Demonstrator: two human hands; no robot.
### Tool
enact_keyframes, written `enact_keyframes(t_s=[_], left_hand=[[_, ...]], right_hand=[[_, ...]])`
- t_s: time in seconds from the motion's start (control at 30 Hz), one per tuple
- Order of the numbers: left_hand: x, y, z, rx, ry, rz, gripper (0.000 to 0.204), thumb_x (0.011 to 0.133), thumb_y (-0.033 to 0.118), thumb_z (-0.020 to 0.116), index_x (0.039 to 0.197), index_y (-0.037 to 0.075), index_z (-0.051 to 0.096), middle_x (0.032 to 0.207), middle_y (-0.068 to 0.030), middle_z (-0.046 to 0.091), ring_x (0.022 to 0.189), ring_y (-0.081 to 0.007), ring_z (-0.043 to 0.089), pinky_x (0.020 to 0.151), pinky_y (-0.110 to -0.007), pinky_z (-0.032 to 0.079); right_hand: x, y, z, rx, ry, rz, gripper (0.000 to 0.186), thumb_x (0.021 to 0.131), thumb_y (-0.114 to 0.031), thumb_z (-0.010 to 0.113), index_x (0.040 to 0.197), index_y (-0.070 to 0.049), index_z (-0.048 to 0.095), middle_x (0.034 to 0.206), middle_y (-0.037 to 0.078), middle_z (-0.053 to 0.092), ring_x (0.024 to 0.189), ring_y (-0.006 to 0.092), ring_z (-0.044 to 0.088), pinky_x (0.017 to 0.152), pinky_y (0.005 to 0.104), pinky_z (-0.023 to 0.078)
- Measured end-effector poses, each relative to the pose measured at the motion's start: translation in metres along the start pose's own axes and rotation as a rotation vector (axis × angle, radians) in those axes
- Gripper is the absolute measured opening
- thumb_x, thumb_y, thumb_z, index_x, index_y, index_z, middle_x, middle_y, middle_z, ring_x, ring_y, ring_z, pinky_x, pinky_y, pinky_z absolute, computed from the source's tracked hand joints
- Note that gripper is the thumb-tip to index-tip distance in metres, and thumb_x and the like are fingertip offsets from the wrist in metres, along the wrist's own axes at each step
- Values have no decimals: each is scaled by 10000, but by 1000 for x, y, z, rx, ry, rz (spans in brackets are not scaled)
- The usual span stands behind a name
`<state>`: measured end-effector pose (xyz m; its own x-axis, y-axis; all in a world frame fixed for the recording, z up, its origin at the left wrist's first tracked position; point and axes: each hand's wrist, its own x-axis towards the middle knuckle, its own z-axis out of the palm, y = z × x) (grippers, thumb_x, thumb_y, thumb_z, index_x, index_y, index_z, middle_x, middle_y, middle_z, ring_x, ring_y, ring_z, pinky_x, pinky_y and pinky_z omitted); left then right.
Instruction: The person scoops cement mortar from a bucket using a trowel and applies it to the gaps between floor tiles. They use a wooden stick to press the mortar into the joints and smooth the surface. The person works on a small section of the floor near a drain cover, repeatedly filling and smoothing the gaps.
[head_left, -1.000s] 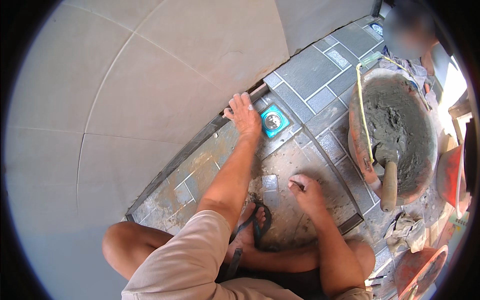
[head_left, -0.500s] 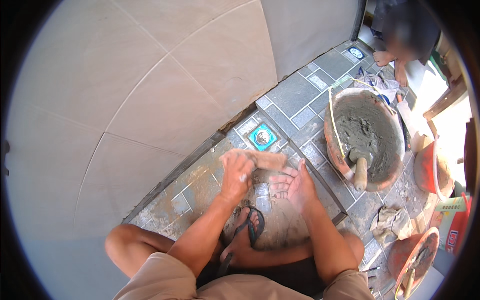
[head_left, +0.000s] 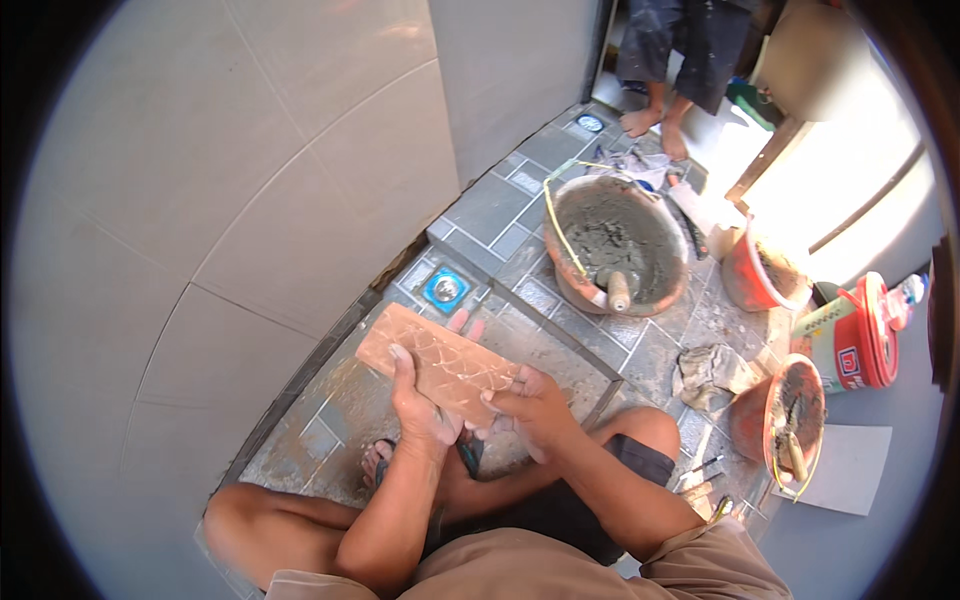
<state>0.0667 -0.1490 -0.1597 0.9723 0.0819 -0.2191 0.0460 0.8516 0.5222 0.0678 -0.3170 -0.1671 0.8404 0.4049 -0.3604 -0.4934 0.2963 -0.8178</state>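
Note:
Both my hands hold a rectangular terracotta-coloured tile piece [head_left: 445,365] with a raised crisscross pattern on the face turned up. My left hand [head_left: 420,405] grips its left part, thumb on top and some fingers showing past the far edge. My right hand [head_left: 525,412] grips the right end. Beyond the tile, a square drain cover with blue edging [head_left: 446,290] sits in the grey tiled floor [head_left: 485,210]. My sandalled foot [head_left: 378,460] is partly hidden under my hands.
A mortar bucket with a trowel [head_left: 575,210], a red bucket [head_left: 750,285], a red-lidded pail [head_left: 850,340] and a smaller mortar bucket [head_left: 750,425] stand right. A crumpled rag [head_left: 710,380] lies between. A barefoot person [head_left: 680,60] stands beyond. A wall [head_left: 250,200] rises left.
The tile piece has been picked up and brought nearer, patterned face up, now in both hands; my right hand has closed on it. The view has turned, and the other person's legs now show upright.

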Motion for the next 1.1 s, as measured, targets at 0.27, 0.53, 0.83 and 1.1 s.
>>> enact_keyframes(t_s=[0.27,0.53,0.83,1.1], left_hand=[[34,14,0,-56,5,-144,901,1037,742,395,1630,73,289,1517,-243,486,1393,-463,513,1087,-730,451],[69,-12,-7,-83,64,-380,853,1055,735,339,1602,80,349,1476,-215,510,1379,-414,526,1068,-706,479],[110,-58,32,10,-114,-445,952,1001,816,342,1571,55,398,1449,-200,554,1320,-376,561,1054,-693,498],[119,-63,34,43,-78,-438,946,994,819,365,1567,67,408,1445,-190,563,1306,-372,575,1039,-690,511]], right_hand=[[67,-183,-91,-1875,695,99,374,911,-364,724,1121,-61,785,1177,186,770,1149,305,727,913,479,556],[127,-197,-121,-2053,250,511,430,881,-308,690,1243,-95,781,1302,100,756,1220,307,715,1004,430,553],[120,-225,-164,-2304,414,329,266,962,-222,618,1074,-87,818,1172,145,791,1098,307,769,913,419,612],[128,-201,-150,-2163,340,315,232,954,-183,630,1036,-93,827,1143,167,792,1058,302,781,867,411,617]])
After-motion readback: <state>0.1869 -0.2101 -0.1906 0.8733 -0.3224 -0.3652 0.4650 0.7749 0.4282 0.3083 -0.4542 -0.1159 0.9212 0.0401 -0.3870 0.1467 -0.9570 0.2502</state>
